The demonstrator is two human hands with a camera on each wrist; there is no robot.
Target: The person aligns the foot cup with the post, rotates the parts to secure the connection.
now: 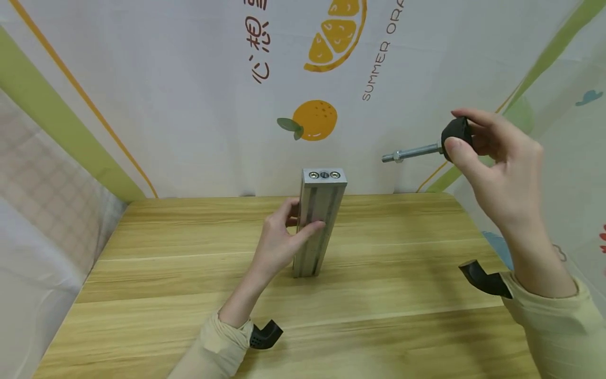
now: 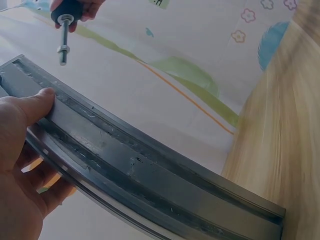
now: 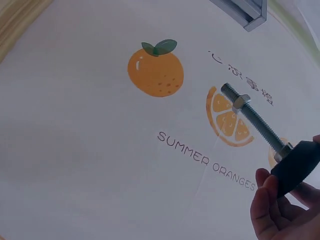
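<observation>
The left hand (image 1: 276,239) gripped the silver, grooved metal bar (image 1: 324,205), best kept upright; the right hand (image 1: 508,163) pinched the black-knobbed, threaded steel bolt (image 1: 421,151) to its right.

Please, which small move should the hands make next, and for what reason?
Perhaps the right hand should bring the bolt over the middle hole of the metal bar: the left hand holds the bar upright on the table, while the bolt is off to the right.
</observation>
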